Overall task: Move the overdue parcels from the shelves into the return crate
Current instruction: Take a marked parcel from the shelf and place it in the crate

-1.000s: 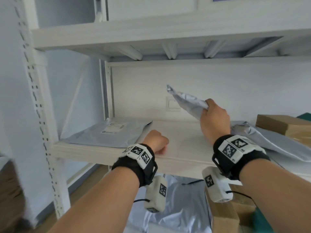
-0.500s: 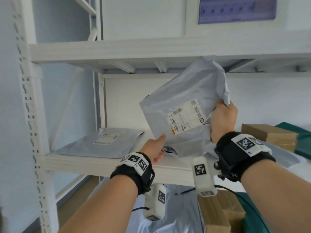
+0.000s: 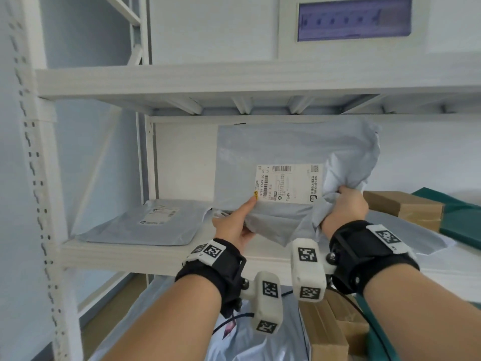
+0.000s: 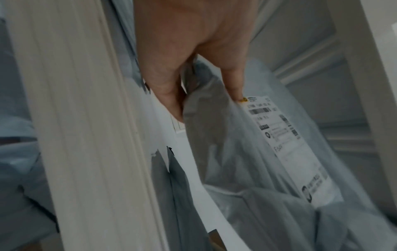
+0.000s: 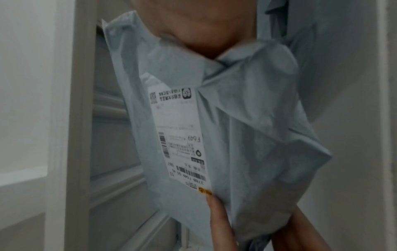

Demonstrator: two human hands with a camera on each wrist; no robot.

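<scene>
Above the shelf (image 3: 156, 254), both hands hold up the grey mailer (image 3: 273, 152): the left hand (image 3: 234, 227) pinches its seven-o'clock corner, while the right hand (image 3: 343, 207) has its fingers bunched round the four-o'clock edge. Best to keep the label (image 3: 286, 183) taut and facing up to check it.

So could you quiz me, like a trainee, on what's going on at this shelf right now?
1. True or false: both hands hold the grey mailer bag.
2. What touches the label's yellow sticker? A) left thumb B) right thumb C) nothing
3. Fill in: a second grey mailer lies flat on the ___.

Key: 1 true: left hand and right hand grip it. 2 A. 3 shelf.
</scene>
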